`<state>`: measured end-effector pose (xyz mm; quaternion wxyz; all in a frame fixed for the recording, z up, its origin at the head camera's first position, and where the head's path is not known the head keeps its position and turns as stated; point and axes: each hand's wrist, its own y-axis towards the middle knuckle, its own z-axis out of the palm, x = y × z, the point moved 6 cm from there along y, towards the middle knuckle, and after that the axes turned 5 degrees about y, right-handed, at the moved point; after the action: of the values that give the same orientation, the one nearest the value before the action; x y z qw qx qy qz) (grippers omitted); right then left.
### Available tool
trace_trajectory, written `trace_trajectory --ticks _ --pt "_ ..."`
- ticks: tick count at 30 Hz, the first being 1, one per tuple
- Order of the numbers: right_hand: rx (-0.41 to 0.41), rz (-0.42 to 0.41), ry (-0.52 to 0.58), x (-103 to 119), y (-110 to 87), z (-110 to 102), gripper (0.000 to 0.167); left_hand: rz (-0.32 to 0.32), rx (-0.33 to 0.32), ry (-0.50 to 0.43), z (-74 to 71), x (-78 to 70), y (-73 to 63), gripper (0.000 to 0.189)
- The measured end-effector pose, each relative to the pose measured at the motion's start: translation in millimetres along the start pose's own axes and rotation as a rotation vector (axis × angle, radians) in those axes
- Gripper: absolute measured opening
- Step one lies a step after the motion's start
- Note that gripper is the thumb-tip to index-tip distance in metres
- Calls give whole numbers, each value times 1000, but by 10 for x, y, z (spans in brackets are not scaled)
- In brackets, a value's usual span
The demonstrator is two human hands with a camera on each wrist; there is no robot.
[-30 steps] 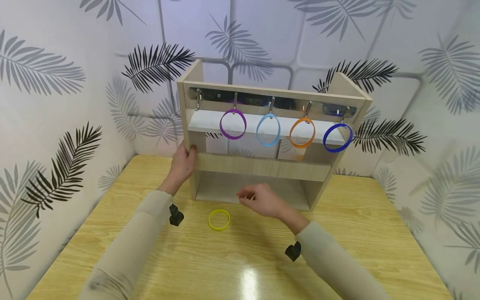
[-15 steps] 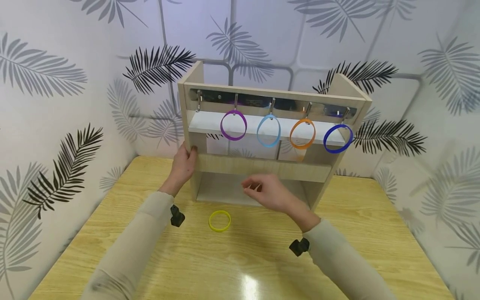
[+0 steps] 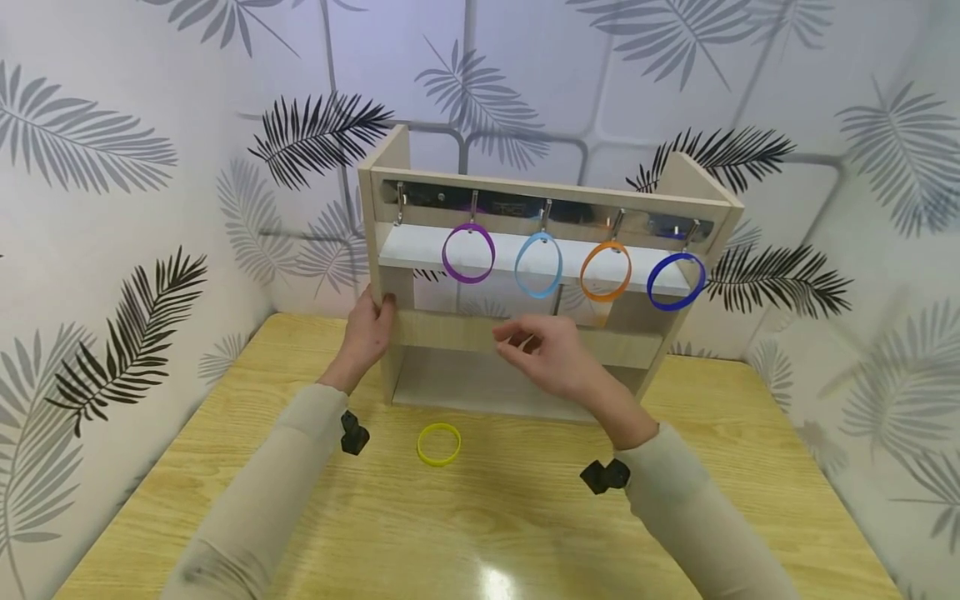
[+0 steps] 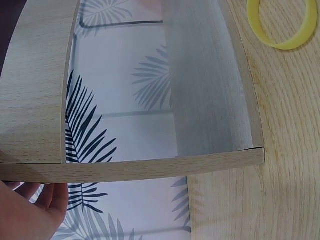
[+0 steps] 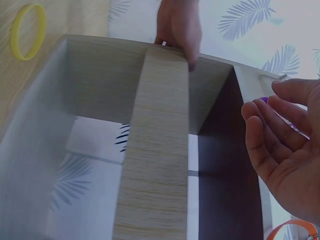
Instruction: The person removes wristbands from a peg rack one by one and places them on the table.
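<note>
My left hand (image 3: 367, 329) grips the left side panel of a small wooden shelf (image 3: 528, 333), thumb on the front edge; in the left wrist view its fingers (image 4: 45, 197) go behind the panel. My right hand (image 3: 551, 354) is in front of the shelf's middle board, fingers loosely bent. Nothing shows between its thumb and fingers in the right wrist view. From the metal hook rail hang a purple ring (image 3: 446, 262), a light blue ring (image 3: 517, 265), an orange ring (image 3: 583, 279) and a dark blue ring (image 3: 651, 287). The leftmost hook (image 3: 399, 204) carries no ring.
A yellow ring (image 3: 419, 452) lies flat on the wooden table (image 3: 420, 533), in front of the shelf's lower left. Patterned wall (image 3: 187, 208) with leaf prints stands behind and at both sides of the table.
My right hand has risen from the shelf's bottom opening to the middle board, moving slightly right. The left hand keeps its grip on the side panel; the rings stay where they were.
</note>
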<state>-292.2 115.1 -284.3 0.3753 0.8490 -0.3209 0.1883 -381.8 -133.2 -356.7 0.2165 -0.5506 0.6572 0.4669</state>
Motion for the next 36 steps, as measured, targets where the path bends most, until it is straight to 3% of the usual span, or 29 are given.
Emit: trace_trajectory --ticks 7,13,26,36 --pt "-71 -1 -16 153 115 -169 14 -1 -11 3 -12 7 17 47" --pt "-141 -58 -54 302 220 -299 14 3 -17 -6 -21 0 22 46" --pt "-216 -152 -154 586 460 -449 19 24 -10 7 -6 -1 9 47" --pt "-215 -79 -250 640 628 -462 27 6 -2 -8 -10 -18 -6 47"
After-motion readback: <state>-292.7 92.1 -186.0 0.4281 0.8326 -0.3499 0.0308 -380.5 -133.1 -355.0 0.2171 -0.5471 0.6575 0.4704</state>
